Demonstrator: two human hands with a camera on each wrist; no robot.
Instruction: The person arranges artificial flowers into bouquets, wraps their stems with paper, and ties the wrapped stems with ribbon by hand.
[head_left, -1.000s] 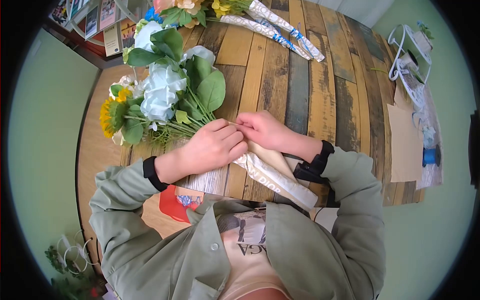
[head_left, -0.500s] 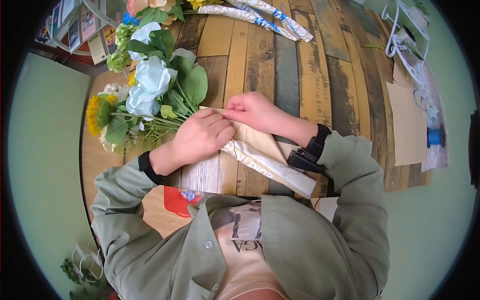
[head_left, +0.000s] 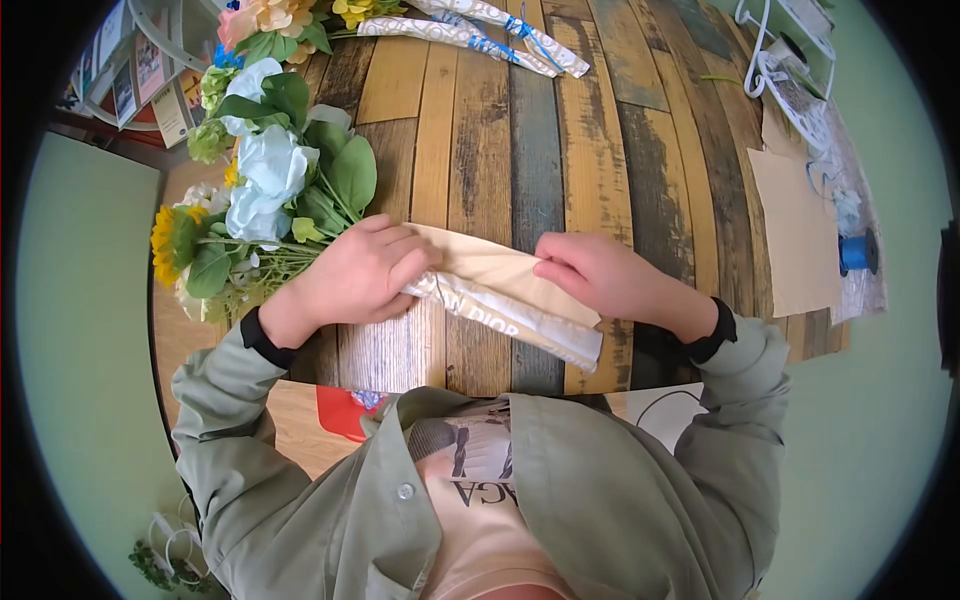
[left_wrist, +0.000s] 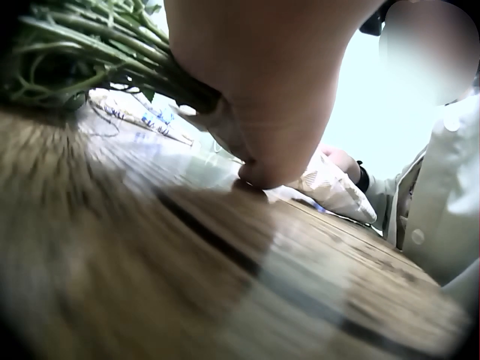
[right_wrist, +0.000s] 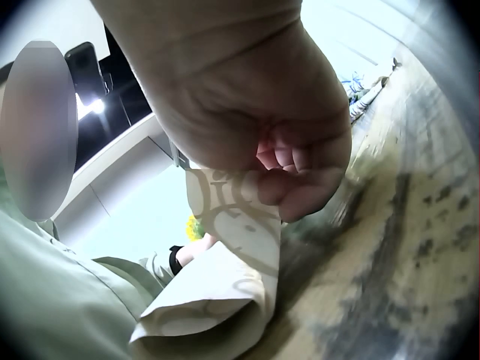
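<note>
A bouquet of artificial flowers, with pale blue blooms (head_left: pixel 270 165) and a sunflower (head_left: pixel 175 240), lies at the table's left. My left hand (head_left: pixel 365 268) grips its green stems (left_wrist: pixel 112 45) where they enter the wrapping paper. That paper (head_left: pixel 470 255) is cream and printed, rolled along its near side with lettering showing, and extends rightward from the left hand. My right hand (head_left: pixel 605 275) pinches its far edge toward the right end, thumb and curled fingers on it. In the right wrist view the printed sheet (right_wrist: pixel 232 214) hangs from these fingers, its lower end curled into an open tube.
Other wrapped bouquet handles (head_left: pixel 480 40) lie at the back of the wooden table (head_left: pixel 660 200). At the right are a brown paper sheet (head_left: pixel 795 230), a blue ribbon spool (head_left: pixel 858 255) and a white rack (head_left: pixel 790 75). A red stool (head_left: pixel 340 412) stands below the front edge.
My right hand has moved from beside the left hand rightward along the paper's far edge, and more of the paper shows. The left hand keeps its grip on the stems.
</note>
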